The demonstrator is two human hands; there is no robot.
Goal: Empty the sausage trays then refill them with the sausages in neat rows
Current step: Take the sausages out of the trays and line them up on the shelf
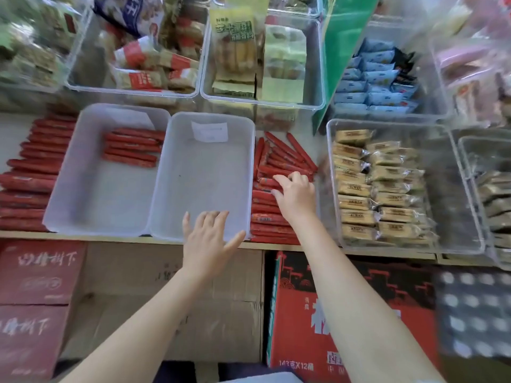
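Crowded shop surface [16, 134], clear bins of wrapped snacks ranged behind and beside, cartons stacked below. Two translucent trays side by side at centre: right tray [204, 194] bare but for a paper slip, left tray [91, 200] carrying one short row of red sausages [132, 147] at its far end. Loose sausage heap [279, 172] just right of the right tray, far end a criss-cross jumble, near end in flatter layers; more sausages [30, 175] lined up left of the left tray. Right hand [296, 194] down on the heap, fingers curled over a stick or two, grip apparently closing though hard to tell how many are caught. Left hand [208, 234] spread flat, holding nothing, hovering at the near rim of the right tray, contact unclear. Risks: tangled sticks dragged along and rolling off the near edge onto the cartons; slick casings slipping from a loose grip; a light empty tray skidding if nudged; crooked first row spoiling every row after.
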